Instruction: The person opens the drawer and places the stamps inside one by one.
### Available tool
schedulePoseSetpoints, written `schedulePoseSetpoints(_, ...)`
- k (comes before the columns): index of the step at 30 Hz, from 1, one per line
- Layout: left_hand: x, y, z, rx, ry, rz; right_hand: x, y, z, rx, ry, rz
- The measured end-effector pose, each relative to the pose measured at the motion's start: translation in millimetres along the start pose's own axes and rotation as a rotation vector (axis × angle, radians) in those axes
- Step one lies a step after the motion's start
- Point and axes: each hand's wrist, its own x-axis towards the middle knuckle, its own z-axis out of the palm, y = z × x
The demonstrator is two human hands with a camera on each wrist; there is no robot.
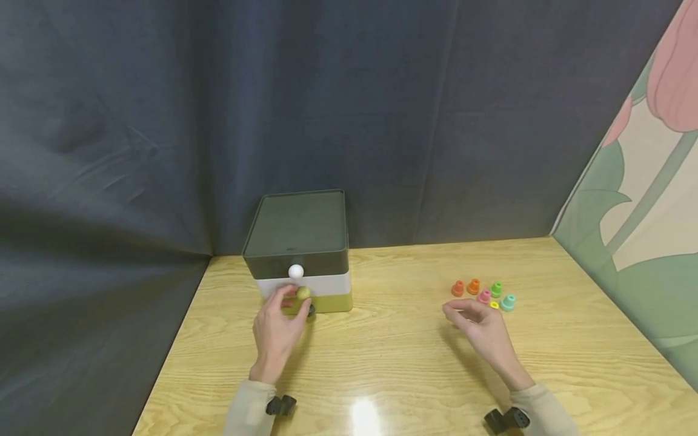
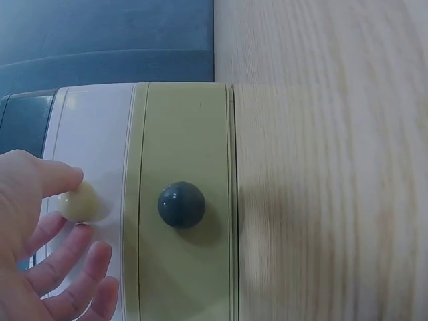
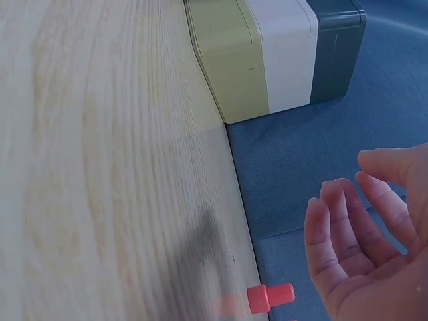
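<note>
A small three-tier drawer box [image 1: 294,224] stands on the table, dark green on top, white in the middle and yellow-green below. My left hand [image 1: 276,330] is at its front, thumb and index finger about the pale yellow round knob [image 2: 79,202] of the white drawer [image 2: 97,144]. Below it, the yellow-green drawer [image 2: 180,134] has a dark knob [image 2: 181,204]. The top drawer's knob [image 1: 296,271] is white. My right hand [image 1: 485,333] hovers above the table with loosely bent fingers, holding nothing, just in front of several small stepped, plug-shaped pieces [image 1: 458,288].
The coloured pieces, among them a green one [image 1: 496,289] and a light blue one [image 1: 508,303], stand grouped on the right side of the wooden table [image 1: 392,351]. A dark curtain [image 1: 382,121] hangs behind; flower-patterned fabric [image 1: 654,230] borders the right side.
</note>
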Motion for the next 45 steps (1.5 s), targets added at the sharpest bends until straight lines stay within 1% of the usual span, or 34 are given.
schedulePoseSetpoints(7, 1.4, -1.1, 3.8, 0.013, -0.003, -0.002, 0, -1, 1, 0.003, -0.002, -0.006)
schedulePoseSetpoints(12, 1.8, -1.4, 3.7, 0.017, -0.001, 0.003, 0, 0, 0, -0.001, 0.0, -0.011)
schedulePoseSetpoints(19, 1.8, -0.8, 1.7, 0.032, 0.0, -0.007, -1, -1, -1, -0.008, -0.005, -0.002)
schedulePoseSetpoints(27, 0.4, 0.2, -1.9, 0.027, -0.001, -0.001, -3, 0, -2, 0.007, -0.007, 0.002)
schedulePoseSetpoints(35, -2.9, -0.4, -4.5, 0.033, -0.001, -0.023, -2, 5, -5, 0.005, -0.009, 0.021)
schedulePoseSetpoints(45, -9.9, 0.6, -11.9, 0.042, 0.01, 0.005, -2, 6, -12, -0.022, -0.002, 0.049)
